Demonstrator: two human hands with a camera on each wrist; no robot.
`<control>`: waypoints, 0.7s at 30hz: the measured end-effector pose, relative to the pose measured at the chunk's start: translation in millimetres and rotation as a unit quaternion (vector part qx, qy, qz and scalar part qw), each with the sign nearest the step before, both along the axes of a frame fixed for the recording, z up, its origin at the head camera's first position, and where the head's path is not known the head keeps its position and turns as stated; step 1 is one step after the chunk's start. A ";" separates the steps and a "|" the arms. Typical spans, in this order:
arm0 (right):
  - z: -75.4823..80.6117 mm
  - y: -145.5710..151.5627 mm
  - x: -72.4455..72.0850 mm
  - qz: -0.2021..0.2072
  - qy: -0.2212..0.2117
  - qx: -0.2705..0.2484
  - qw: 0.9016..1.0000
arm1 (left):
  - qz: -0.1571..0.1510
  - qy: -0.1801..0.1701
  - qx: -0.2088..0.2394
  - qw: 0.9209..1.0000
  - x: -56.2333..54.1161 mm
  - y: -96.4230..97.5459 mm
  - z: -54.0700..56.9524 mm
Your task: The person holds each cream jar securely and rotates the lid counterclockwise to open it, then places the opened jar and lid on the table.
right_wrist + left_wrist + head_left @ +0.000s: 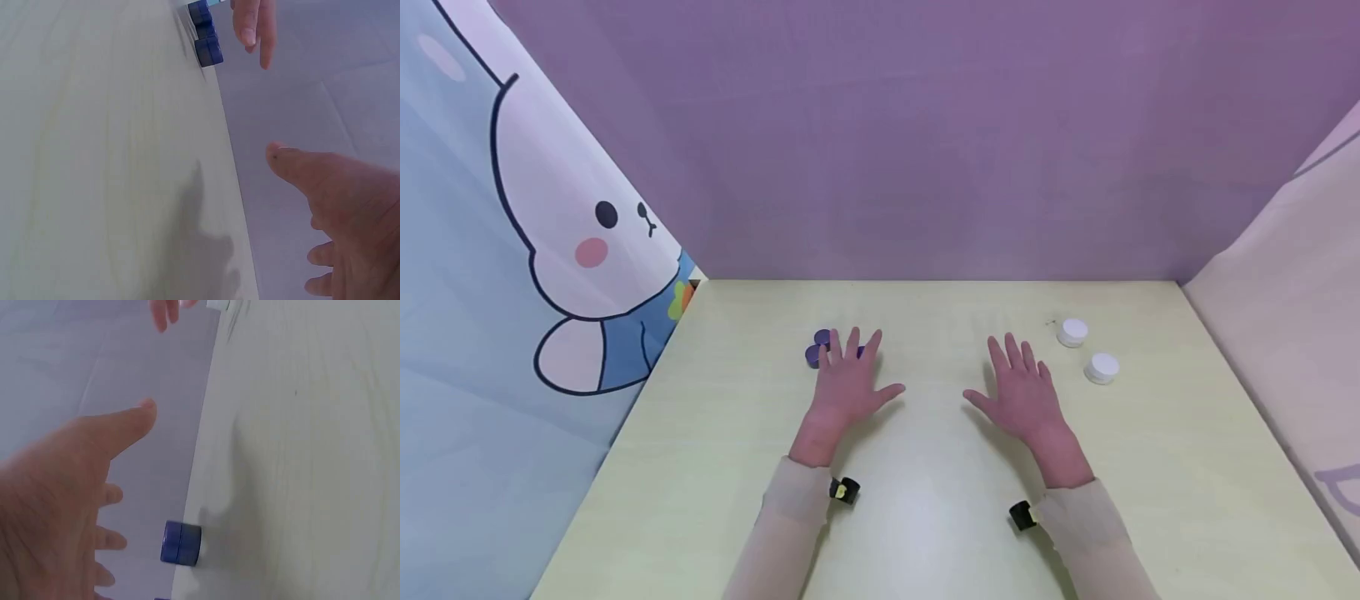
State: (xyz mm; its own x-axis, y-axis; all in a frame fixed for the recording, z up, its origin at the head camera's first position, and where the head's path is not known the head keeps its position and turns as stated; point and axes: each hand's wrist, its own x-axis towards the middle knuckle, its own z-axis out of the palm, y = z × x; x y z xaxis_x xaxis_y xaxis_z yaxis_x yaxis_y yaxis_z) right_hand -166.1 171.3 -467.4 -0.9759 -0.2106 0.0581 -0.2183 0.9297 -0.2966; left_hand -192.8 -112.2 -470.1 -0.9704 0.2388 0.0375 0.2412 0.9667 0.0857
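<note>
Both hands hover palm down above the table, fingers spread and holding nothing. In the head view my left hand partly covers a group of small dark blue round jars; one jar lies behind its fingers, another jar to their left, and a third peeks out between them. The left wrist view shows a blue lidded jar standing just past the fingers. My right hand is nearest two white round jars: the farther one and the nearer one, both to its right and apart from it.
The pale wooden table ends at a purple cloth wall at the back. A blue curtain with a cartoon rabbit hangs along the left side, a pale curtain along the right. Each sleeve cuff carries a small black camera.
</note>
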 end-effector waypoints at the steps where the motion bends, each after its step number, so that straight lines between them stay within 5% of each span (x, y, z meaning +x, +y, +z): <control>1: 0.1 0.3 -0.7 0.002 0.000 0.000 1.000 | -0.004 0.002 0.006 1.000 -0.9 -2.5 0.4; 12: -4.1 6.0 -13.9 0.026 0.020 -0.027 0.999 | -0.051 0.005 0.056 0.997 -21.1 -26.3 0.8; 21: 2.5 2.8 -18.4 0.043 -0.001 -0.033 0.999 | -0.044 0.032 0.082 0.995 -29.3 -39.3 -6.9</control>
